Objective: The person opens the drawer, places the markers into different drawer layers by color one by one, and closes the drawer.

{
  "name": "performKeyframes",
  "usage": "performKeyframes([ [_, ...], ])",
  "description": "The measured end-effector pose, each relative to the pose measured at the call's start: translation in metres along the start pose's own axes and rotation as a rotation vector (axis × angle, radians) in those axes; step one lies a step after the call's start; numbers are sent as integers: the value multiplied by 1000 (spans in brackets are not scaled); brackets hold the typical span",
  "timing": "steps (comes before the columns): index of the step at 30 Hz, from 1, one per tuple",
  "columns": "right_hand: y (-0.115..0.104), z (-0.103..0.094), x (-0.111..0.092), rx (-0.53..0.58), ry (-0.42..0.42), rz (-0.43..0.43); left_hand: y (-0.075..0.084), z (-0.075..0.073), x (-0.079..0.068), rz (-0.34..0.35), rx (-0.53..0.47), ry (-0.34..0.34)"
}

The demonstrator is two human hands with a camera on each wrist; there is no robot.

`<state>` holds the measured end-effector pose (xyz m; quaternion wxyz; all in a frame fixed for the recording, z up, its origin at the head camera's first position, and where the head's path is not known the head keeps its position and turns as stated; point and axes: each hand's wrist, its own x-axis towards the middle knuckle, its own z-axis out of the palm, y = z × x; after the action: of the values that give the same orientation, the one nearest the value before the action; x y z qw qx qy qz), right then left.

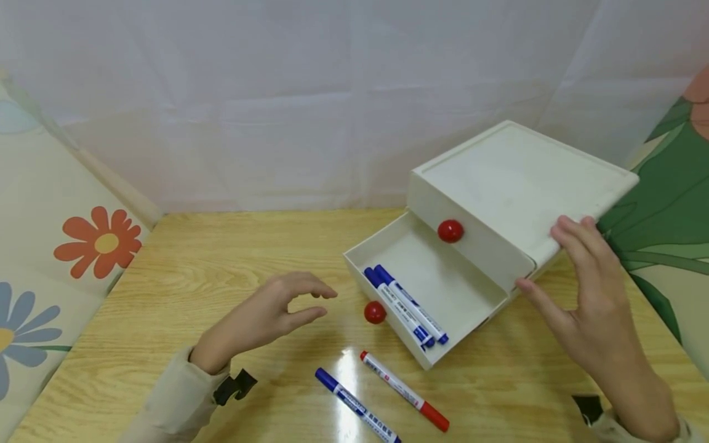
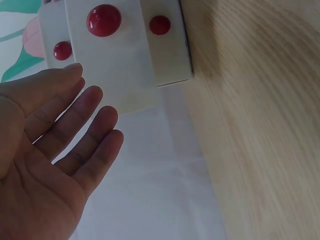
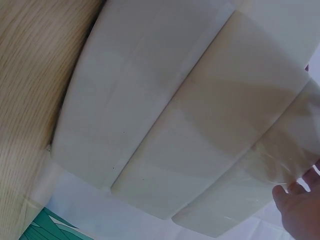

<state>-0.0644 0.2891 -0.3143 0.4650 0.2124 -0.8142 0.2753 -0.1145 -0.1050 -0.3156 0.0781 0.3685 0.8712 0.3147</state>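
A white drawer cabinet (image 1: 526, 178) with red knobs stands turned at an angle. Its middle drawer (image 1: 460, 289) is pulled out and holds blue-capped whiteboard markers (image 1: 410, 304) along its front wall. Just left of that drawer's red knob (image 1: 375, 312), my left hand (image 1: 271, 314) hovers with fingers loosely bent, touching nothing. In the left wrist view the same knob (image 2: 104, 20) lies beyond the fingertips. On the cabinet's right side, my right hand (image 1: 604, 307) rests its fingers at the top edge, thumb by the side wall. The right wrist view shows fingertips against the cabinet's side (image 3: 200, 115).
A blue marker (image 1: 357, 403) and a red marker (image 1: 404, 391) lie on the wooden table (image 1: 221, 246) in front of the drawer. White cloth (image 1: 249, 123) hangs behind. Flower-patterned panels (image 1: 100, 243) flank the table on both sides.
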Motion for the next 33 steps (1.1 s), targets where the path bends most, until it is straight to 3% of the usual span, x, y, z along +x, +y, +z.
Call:
performKeyframes([
  [12,2,-1,-2,-16,-16,7,-10,14,-7,3,-92,-36],
  [33,0,0,0,4,4,9,-19,40,-17,-45,-173,-182],
])
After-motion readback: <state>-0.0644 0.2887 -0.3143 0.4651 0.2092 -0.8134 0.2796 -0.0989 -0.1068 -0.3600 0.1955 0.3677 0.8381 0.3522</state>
